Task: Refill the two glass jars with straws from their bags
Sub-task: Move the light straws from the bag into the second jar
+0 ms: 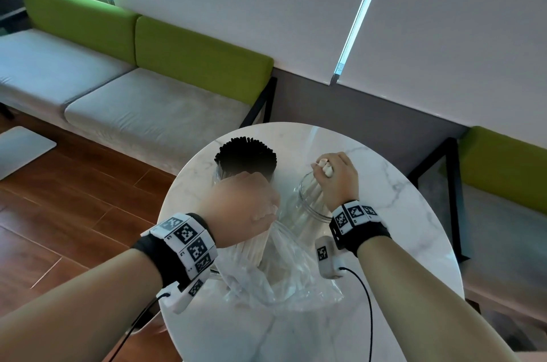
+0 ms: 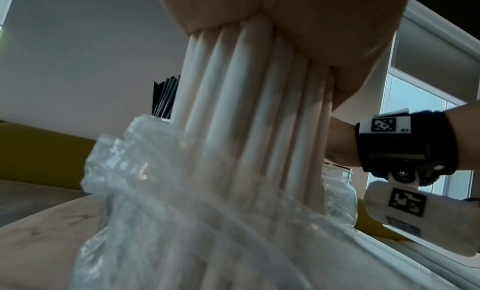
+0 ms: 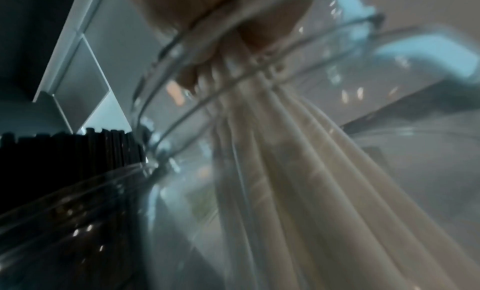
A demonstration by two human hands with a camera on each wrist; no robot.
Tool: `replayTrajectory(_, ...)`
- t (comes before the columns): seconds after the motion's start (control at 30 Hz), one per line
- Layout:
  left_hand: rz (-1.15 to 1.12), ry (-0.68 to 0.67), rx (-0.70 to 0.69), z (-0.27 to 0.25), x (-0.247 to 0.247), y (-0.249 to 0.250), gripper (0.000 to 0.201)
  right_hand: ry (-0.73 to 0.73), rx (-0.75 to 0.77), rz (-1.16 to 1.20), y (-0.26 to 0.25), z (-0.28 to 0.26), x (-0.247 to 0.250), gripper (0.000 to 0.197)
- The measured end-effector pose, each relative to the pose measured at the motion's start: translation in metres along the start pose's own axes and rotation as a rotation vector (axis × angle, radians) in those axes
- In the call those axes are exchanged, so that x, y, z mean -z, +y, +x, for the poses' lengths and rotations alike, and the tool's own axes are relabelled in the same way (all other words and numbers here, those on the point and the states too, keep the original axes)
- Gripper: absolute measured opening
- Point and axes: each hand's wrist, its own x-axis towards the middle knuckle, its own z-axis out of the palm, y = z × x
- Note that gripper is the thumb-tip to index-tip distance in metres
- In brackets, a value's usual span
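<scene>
On the round marble table (image 1: 399, 199) a glass jar (image 1: 228, 176) at the back left is packed with black straws (image 1: 245, 154). To its right stands a second glass jar (image 1: 310, 207). My right hand (image 1: 334, 175) grips a bundle of white straws (image 3: 280, 140) whose lower ends reach down inside that jar. My left hand (image 1: 245, 207) grips another bundle of white straws (image 2: 249, 109), their lower part still inside the crumpled clear plastic bag (image 1: 281, 281) lying at the table's front. The black straws (image 2: 166, 97) show behind this bundle.
A grey bench with green backrests (image 1: 192, 56) runs along the wall behind the table. Another green seat (image 1: 503, 166) stands at the right. Wooden floor (image 1: 74, 213) lies to the left. Cables hang from both wrist cameras over the table's near edge.
</scene>
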Motion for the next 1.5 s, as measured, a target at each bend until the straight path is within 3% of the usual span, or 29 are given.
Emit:
replayTrajectory(0.1,-0.009,-0.003,-0.002,-0.001,0.001,-0.001,0.022,0.102,-0.058,0.024,0.005,0.002,0.016,0.011)
replayTrajectory(0.4,-0.009,-0.014,0.000,-0.001,0.003,0.000,0.023,0.040,-0.206,0.007,0.021,0.000,0.022,0.015)
replayTrajectory(0.77,0.000,-0.011,0.001,-0.004,0.004,-0.003,0.024,0.111,-0.123,-0.170,0.021,0.008,0.020,0.019)
replayTrajectory(1.03,0.013,-0.025,-0.001,-0.005,0.006,-0.004,0.024,-0.020,0.024,-0.369,0.026,0.005,0.022,0.019)
replayTrajectory(1.17,0.011,-0.031,0.006,-0.004,0.007,-0.003,0.024,-0.181,0.108,-0.406,0.025,0.004,0.022,0.019)
replayTrajectory(1.23,0.015,-0.036,0.007,-0.005,0.007,-0.003,0.025,-0.143,0.137,-0.352,0.025,0.003,0.021,0.013)
replayTrajectory(1.37,0.009,-0.035,0.004,-0.005,0.007,-0.003,0.025,-0.083,0.135,-0.365,0.025,0.001,0.022,0.014)
replayTrajectory(1.5,0.019,-0.044,0.002,-0.004,0.006,-0.004,0.023,-0.213,0.069,-0.559,0.016,0.003,0.029,0.031)
